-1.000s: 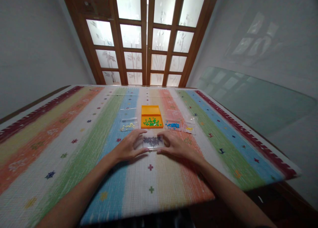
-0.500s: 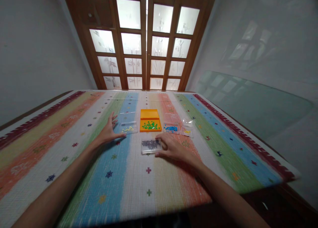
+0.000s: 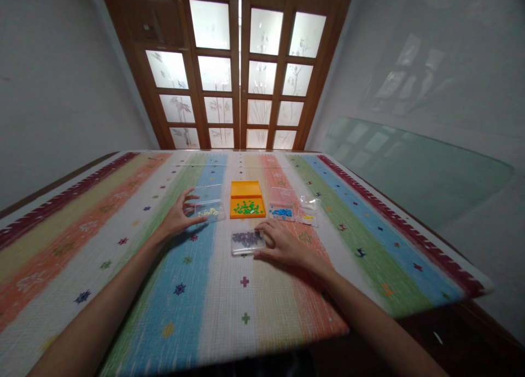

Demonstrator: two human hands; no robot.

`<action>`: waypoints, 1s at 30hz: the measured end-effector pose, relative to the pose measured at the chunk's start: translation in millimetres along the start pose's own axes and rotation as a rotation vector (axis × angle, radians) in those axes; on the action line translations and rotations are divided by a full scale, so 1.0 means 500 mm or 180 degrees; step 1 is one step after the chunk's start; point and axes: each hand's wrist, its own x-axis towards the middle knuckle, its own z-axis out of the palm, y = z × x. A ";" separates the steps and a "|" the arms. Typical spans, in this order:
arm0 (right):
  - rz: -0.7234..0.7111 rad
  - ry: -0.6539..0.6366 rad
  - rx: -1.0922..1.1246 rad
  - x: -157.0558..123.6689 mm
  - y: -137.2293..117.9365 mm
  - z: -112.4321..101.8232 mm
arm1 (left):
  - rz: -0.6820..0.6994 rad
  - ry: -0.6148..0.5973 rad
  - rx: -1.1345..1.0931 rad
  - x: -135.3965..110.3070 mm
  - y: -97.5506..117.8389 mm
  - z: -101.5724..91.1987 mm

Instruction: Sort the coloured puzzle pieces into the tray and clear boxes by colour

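My left hand [image 3: 179, 216] grips the left end of a clear box of pale yellow pieces [image 3: 210, 210] and its half-raised lid. My right hand [image 3: 285, 244] rests on the right edge of a clear box of dark purple pieces [image 3: 247, 241], thumb and fingers pinching its side. Behind that box sits an orange box with green pieces [image 3: 246, 201]. To its right stand a clear box of blue pieces [image 3: 282, 208] and a clear box with a few yellow pieces [image 3: 308, 212].
All boxes lie on a striped, many-coloured mat [image 3: 135, 245] covering the table. A wooden door with frosted glass panes [image 3: 229, 76] stands behind the table. A glass sheet [image 3: 418, 169] leans against the right wall.
My left hand left the purple box, moved left and back, and closed on the yellow-piece box, whose lid now stands tilted up. My right hand stayed on the purple box.
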 end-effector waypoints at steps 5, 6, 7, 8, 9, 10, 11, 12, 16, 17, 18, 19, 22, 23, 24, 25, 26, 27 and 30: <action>-0.0164 0.0140 0.0042 0.005 0.011 0.008 | 0.0143 0.0064 -0.0191 -0.005 0.058 0.000; -0.0197 0.0222 0.0074 0.007 0.015 0.009 | 0.0201 0.0071 -0.0231 -0.010 0.075 0.004; -0.0220 0.0319 0.0126 0.009 0.018 0.009 | 0.0253 0.0037 -0.0272 -0.015 0.092 0.009; -0.0233 0.0429 0.0206 0.010 0.020 0.009 | 0.0311 0.0021 -0.0309 -0.021 0.110 0.016; -0.0239 0.0556 0.0312 0.012 0.020 0.008 | 0.0382 -0.0010 -0.0344 -0.027 0.127 0.024; -0.0250 0.0697 0.0439 0.014 0.017 0.006 | 0.0474 -0.0055 -0.0380 -0.034 0.144 0.032; -0.0259 0.0838 0.0586 0.015 0.013 0.003 | 0.0580 -0.0104 -0.0397 -0.040 0.159 0.040; -0.0262 0.0966 0.0753 0.016 0.007 0.000 | 0.0687 -0.0151 -0.0401 -0.047 0.172 0.049; -0.0309 0.1298 0.1522 0.021 -0.025 -0.015 | 0.1087 -0.0238 -0.0399 -0.070 0.209 0.079; -0.0347 0.1331 0.1704 0.022 -0.031 -0.017 | 0.1150 -0.0243 -0.0413 -0.076 0.214 0.086; -0.0396 0.1340 0.1873 0.022 -0.036 -0.018 | 0.1188 -0.0246 -0.0426 -0.081 0.216 0.093; -0.0433 0.1308 0.2027 0.022 -0.039 -0.017 | 0.1201 -0.0250 -0.0434 -0.086 0.218 0.100; -0.0397 0.1117 0.2283 0.018 -0.043 -0.013 | 0.1116 -0.0273 -0.0431 -0.101 0.214 0.119; -0.0355 0.1080 0.2272 0.016 -0.043 -0.011 | 0.1074 -0.0267 -0.0436 -0.106 0.212 0.124; -0.0319 0.1066 0.2223 0.014 -0.043 -0.009 | 0.1043 -0.0256 -0.0447 -0.110 0.210 0.129; -0.0304 0.1075 0.2154 0.013 -0.043 -0.008 | 0.1023 -0.0238 -0.0465 -0.113 0.209 0.134; -0.0311 0.1094 0.2085 0.011 -0.043 -0.008 | 0.1018 -0.0210 -0.0487 -0.116 0.207 0.137; -0.0328 0.1118 0.2027 0.010 -0.043 -0.008 | 0.1029 -0.0176 -0.0507 -0.119 0.207 0.140; -0.0388 0.1227 0.1894 0.011 -0.045 -0.010 | 0.1089 -0.0054 -0.0534 -0.124 0.206 0.147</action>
